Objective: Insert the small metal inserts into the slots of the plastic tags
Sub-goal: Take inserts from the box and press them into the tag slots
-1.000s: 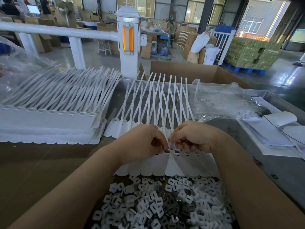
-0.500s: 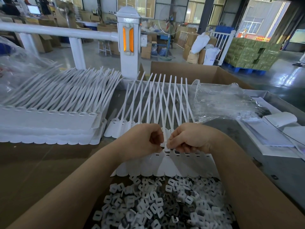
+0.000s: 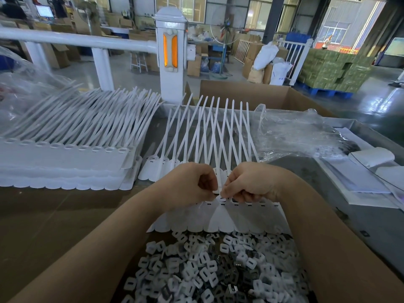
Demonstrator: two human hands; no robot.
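Note:
A joined strip of white plastic tags [image 3: 220, 221] lies in front of me, its long thin tails fanning away toward the far side. Dark slots run along the strip just below my knuckles. My left hand [image 3: 188, 184] and my right hand [image 3: 249, 182] meet fingertip to fingertip over one tag near the strip's middle, both with fingers curled, pinching at its slot. The insert between my fingertips is hidden. A heap of small white and dark metal inserts [image 3: 209, 272] fills the box nearest me.
A tall stack of tag strips [image 3: 65, 162] lies at the left. Crumpled clear plastic [image 3: 293, 132] and white papers [image 3: 354, 180] sit at the right. An open cardboard box [image 3: 262, 95] and a white rail post [image 3: 171, 57] stand behind the bench.
Both hands have drawn closer together over the same tag, and the strip under them has buckled up slightly at the middle.

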